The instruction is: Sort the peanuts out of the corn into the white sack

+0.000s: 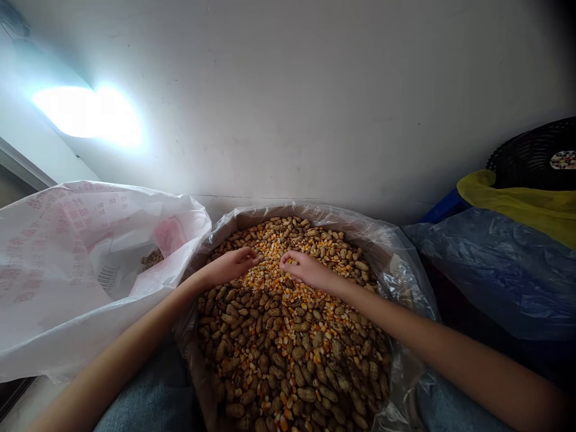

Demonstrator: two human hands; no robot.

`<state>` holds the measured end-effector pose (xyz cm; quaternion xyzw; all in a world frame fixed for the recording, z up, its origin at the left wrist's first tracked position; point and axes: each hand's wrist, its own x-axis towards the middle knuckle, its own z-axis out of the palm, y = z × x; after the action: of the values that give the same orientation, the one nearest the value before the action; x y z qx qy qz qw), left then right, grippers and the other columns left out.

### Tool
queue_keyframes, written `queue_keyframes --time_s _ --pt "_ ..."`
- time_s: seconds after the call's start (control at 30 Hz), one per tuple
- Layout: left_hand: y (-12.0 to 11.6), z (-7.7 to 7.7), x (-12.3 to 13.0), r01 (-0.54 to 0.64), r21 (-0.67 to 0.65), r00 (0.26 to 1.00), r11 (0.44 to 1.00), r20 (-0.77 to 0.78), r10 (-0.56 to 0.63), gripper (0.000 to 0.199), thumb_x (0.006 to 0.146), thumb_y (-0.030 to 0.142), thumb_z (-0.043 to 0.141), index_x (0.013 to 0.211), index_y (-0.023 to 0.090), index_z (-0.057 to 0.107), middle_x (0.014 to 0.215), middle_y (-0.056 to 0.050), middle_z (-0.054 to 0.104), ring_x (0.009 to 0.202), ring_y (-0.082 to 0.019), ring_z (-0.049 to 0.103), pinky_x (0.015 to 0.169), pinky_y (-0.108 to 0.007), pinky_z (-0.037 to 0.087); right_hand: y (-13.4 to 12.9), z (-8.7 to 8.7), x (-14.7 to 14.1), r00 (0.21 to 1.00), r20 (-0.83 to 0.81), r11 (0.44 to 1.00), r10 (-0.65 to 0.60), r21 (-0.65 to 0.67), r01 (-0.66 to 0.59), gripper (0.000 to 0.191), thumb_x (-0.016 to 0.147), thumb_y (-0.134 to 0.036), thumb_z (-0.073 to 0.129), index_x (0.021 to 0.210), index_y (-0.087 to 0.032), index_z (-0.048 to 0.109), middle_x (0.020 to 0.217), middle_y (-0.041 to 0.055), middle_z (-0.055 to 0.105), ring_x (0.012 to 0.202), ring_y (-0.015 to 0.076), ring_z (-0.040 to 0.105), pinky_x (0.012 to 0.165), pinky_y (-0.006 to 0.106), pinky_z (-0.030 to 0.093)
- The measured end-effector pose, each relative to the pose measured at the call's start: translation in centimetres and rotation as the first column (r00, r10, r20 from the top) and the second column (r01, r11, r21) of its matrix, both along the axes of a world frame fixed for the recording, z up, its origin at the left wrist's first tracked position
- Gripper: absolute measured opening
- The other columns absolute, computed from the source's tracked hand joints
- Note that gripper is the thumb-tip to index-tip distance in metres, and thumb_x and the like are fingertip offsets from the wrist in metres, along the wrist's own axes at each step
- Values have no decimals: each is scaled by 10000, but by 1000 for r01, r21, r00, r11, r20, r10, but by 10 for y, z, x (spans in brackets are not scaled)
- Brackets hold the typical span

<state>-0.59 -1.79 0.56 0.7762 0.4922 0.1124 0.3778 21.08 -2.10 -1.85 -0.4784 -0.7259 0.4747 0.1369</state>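
Observation:
A wide container lined with a clear plastic bag [382, 240] holds unshelled peanuts [270, 312] mixed with loose yellow corn kernels [270, 264]. Over the far half of the heap, my left hand [230, 266] has its fingers curled inward, with the fingertips at the kernels. My right hand [310, 271] faces it from the other side, thumb and fingers bent together into a ring. A small brownish bit shows within that ring, too small to name for certain. What the left fingers hold, if anything, is hidden. Between the two hands lies a patch of mostly corn.
On the left, a white printed sack [103, 240] gapes open, with some peanuts [152, 259] inside. To the right are a bluish plastic bag [490, 270], yellow mesh cloth [522, 201] and a black fan guard [531, 156]. A pale wall [306, 108] rises close behind.

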Motion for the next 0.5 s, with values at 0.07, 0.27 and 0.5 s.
queue_keyframes --time_s 0.07,0.27,0.5 --pt "-2 3 5 -31 -213 912 977 395 115 269 745 406 418 856 170 487 551 33 432 465 -66 378 429 -171 283 7 5 9 887 -431 951 -167 -308 30 185 754 -377 386 786 -199 425 483 -76 314 359 46 246 332 159 202" --pt "-1 3 5 215 -506 354 835 838 416 166 762 260 337 718 165 466 401 63 252 335 -50 198 341 -163 201 15 7 19 550 -702 792 -452 -600 -115 130 712 -300 407 662 -181 393 515 -55 366 370 37 289 293 136 130" --pt "1 0 1 208 -583 346 785 795 499 322 778 447 323 743 171 485 417 60 278 304 -35 186 304 -149 138 -3 8 2 892 -416 881 -176 -470 -45 253 691 -407 505 687 -157 466 637 -24 476 411 31 368 305 134 172"
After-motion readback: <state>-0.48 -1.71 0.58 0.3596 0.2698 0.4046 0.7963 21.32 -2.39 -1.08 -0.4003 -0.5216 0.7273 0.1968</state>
